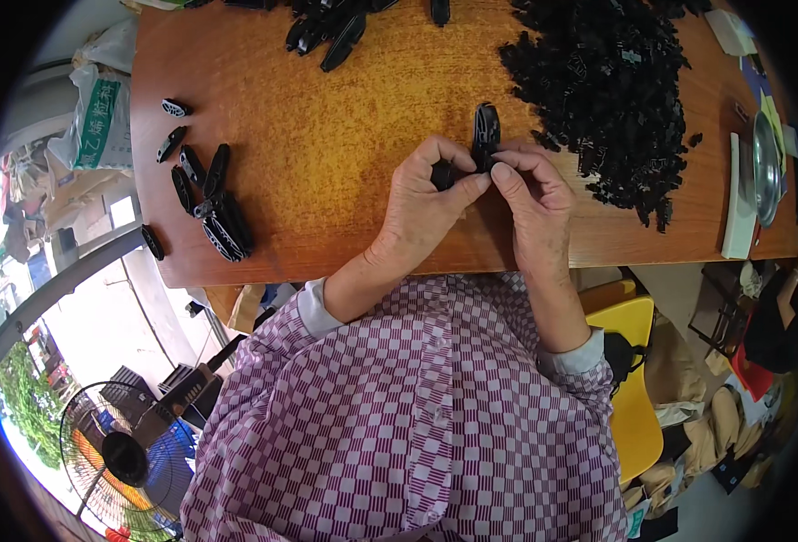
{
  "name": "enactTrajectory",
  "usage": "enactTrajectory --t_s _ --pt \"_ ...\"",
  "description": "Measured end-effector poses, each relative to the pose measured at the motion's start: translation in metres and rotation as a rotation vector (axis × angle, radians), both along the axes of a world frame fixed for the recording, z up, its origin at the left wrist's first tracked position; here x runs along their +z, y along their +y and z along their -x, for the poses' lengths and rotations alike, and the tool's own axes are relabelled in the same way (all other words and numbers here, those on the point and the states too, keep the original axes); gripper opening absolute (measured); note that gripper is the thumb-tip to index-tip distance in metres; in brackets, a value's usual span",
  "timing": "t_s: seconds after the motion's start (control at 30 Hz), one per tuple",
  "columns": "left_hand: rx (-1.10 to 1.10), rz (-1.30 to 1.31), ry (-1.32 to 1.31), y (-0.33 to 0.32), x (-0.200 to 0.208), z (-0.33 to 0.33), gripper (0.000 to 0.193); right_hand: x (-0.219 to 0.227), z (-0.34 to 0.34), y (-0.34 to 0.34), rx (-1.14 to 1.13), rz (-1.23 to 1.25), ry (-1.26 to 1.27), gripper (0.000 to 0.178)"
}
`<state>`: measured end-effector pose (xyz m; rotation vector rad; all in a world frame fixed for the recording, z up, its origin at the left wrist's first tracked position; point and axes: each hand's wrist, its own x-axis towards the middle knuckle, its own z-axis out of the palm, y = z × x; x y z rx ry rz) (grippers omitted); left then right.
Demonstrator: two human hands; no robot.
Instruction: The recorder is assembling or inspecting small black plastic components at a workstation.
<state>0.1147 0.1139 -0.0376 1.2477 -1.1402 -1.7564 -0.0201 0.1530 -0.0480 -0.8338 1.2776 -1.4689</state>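
Observation:
Over the near part of the wooden table, my left hand (pixel 429 196) and my right hand (pixel 536 200) meet at a long, rounded black plastic part (pixel 486 126). Its upper end, with pale markings, sticks up beyond my fingers. Thumb and fingers of both hands are closed on its lower end, which they partly hide. A big heap of small black plastic pieces (pixel 611 90) lies just past my right hand. Off to the left, several similar elongated black parts (pixel 225 224) sit in a loose pile, with a few lying singly.
More black parts (pixel 340 41) lie along the table's (pixel 327 181) far side. At the right end are a metal dish (pixel 766 169) and a white bar (pixel 738 199). A yellow chair (pixel 629 388) stands at my right, a fan (pixel 128 456) at lower left. A sack (pixel 101 113) leans beyond the left edge.

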Motion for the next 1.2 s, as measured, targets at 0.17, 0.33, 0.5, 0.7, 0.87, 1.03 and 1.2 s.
enactTrajectory --t_s 0.17,0.33,0.5,0.7,0.87,1.03,1.2 --pt "0.02 -0.049 0.098 -0.001 0.003 0.004 0.027 -0.002 0.002 0.003 -0.039 -0.074 -0.058 0.007" --pt "-0.129 -0.226 0.281 -0.009 0.006 -0.008 0.042 0.002 0.007 0.005 0.023 -0.1 -0.042 0.005" --pt "-0.114 -0.36 0.478 -0.008 0.008 -0.012 0.031 0.01 0.001 0.007 -0.009 -0.095 -0.423 0.007" --pt "-0.081 -0.224 0.504 0.004 0.005 -0.013 0.027 0.02 -0.009 0.014 0.016 -0.101 -0.672 0.011" --pt "-0.127 -0.094 0.423 0.013 0.005 -0.019 0.027 0.022 -0.019 0.023 -0.055 -0.093 -0.649 0.011" --pt "-0.193 -0.031 0.304 0.023 0.008 -0.022 0.036 0.017 -0.029 0.032 -0.133 -0.054 -0.433 0.013" --pt "-0.264 0.085 0.071 0.034 0.016 -0.024 0.05 0.035 -0.032 0.033 -0.094 -0.008 -0.211 0.026"
